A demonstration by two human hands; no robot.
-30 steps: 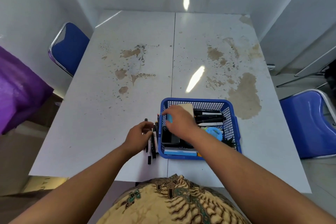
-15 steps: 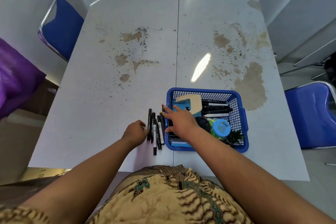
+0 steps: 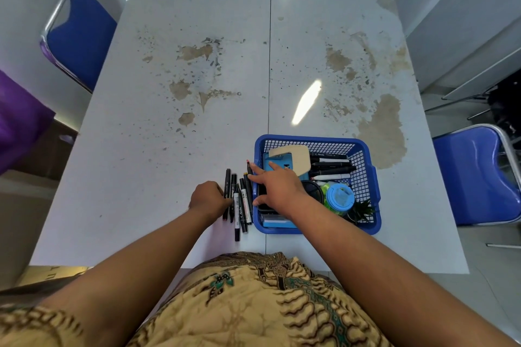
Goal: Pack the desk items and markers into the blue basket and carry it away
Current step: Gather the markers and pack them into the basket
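Note:
The blue basket (image 3: pixel 366 177) stands near the table's front edge, right of centre. Inside lie several markers (image 3: pixel 331 169), a beige-and-blue item (image 3: pixel 296 156), a round black thing (image 3: pixel 313 189), a green jar with a blue lid (image 3: pixel 339 196) and a small plant (image 3: pixel 362 210). Just left of the basket, several loose markers (image 3: pixel 239 200) lie in a bundle on the table. My left hand (image 3: pixel 208 198) rests curled against the bundle's left side. My right hand (image 3: pixel 275 187) hovers with fingers spread over the basket's left rim, fingertips touching the nearest marker.
The white table (image 3: pixel 197 121) has brown worn patches across its middle. One blue chair (image 3: pixel 80 34) stands at the far left, another blue chair (image 3: pixel 476 175) at the right beside the basket. A purple cloth (image 3: pixel 19 118) lies at the left.
My right hand came out of the basket and moved left over its rim to the loose markers. My left hand stays at the bundle. The view has tilted, so the table looks closer.

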